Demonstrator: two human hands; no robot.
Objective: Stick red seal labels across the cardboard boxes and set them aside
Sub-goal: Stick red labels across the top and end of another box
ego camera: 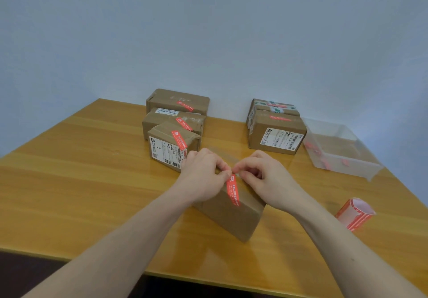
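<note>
A brown cardboard box (234, 214) lies at the table's middle, angled toward me. A red seal label (233, 190) runs across its top. My left hand (203, 177) and my right hand (264, 177) meet at the label's far end, fingertips pinching it against the box's far edge. Behind my left hand three sealed boxes stand in a row, the nearest (171, 145) with a red label and a white shipping sticker. Two more boxes stand at the back right, the front one (275, 133) bearing a red strip on top.
A roll of red seal labels (354, 214) lies at the right on the wooden table (81, 182). A clear plastic tray (340, 149) with several red scraps sits at the far right. A pale wall stands behind the table; the front edge is close to me.
</note>
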